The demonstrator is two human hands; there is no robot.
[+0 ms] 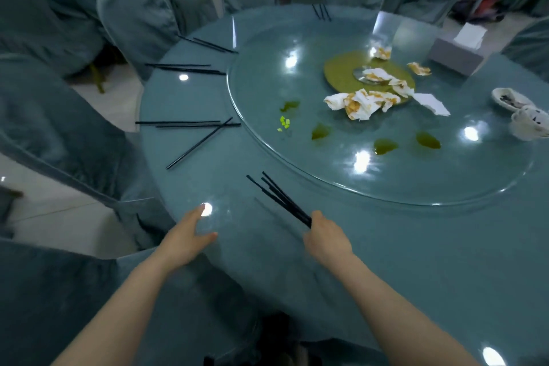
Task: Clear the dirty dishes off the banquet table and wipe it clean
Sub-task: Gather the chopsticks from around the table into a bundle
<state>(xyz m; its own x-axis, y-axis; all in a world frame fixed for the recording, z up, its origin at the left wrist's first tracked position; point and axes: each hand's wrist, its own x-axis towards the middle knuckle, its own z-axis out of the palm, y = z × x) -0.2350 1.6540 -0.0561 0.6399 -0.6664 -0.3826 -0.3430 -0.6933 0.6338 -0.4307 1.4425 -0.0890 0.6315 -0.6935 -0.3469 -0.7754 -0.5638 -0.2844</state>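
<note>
- Your right hand (322,236) grips a chopstick bundle (279,199), collecting as you go.
- Left hand (190,235) spread flat on desk (416,261), bracing.
- Loose chopsticks (190,123) along left rim; dirty napkins (361,104) on turntable (386,181).

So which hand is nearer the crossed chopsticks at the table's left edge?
Left. The left hand lies open just below the crossed chopsticks; the right hand, gripping a chopstick bundle, sits farther right.

Napkins (361,102) on turntable (297,157) centre, chopsticks (190,123) left, tissue box (454,58) behind
</note>
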